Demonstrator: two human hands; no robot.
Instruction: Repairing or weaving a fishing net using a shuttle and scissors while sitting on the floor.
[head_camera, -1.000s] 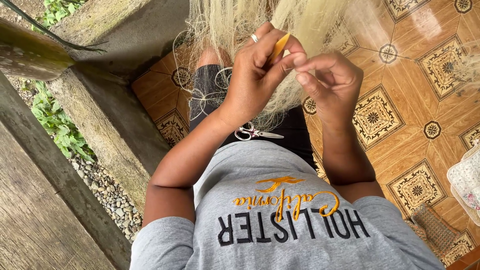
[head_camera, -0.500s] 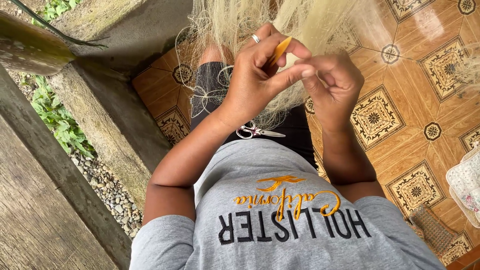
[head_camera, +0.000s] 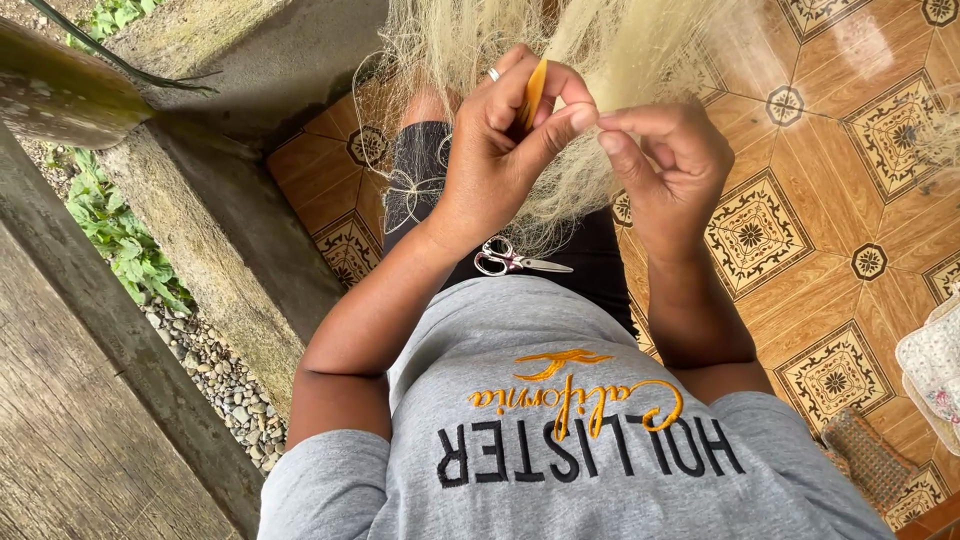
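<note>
A mass of pale, fine net (head_camera: 610, 60) hangs in front of me and spills over my lap. My left hand (head_camera: 505, 135), with a ring on one finger, grips a thin orange netting needle (head_camera: 535, 90) between thumb and fingers. My right hand (head_camera: 665, 160) pinches a strand of the net, fingertips touching those of the left hand. Small silver scissors (head_camera: 515, 262) lie on my dark shorts, just below the left wrist.
Orange patterned floor tiles (head_camera: 830, 200) spread to the right. A concrete ledge (head_camera: 220, 230) runs along the left, with gravel (head_camera: 215, 385) and green plants (head_camera: 120, 240) beyond it. A woven item (head_camera: 870, 455) and white cloth (head_camera: 935, 365) sit at the lower right.
Both hands stay together at the net, with only slight shifts of the fingers. The scissors have not moved.
</note>
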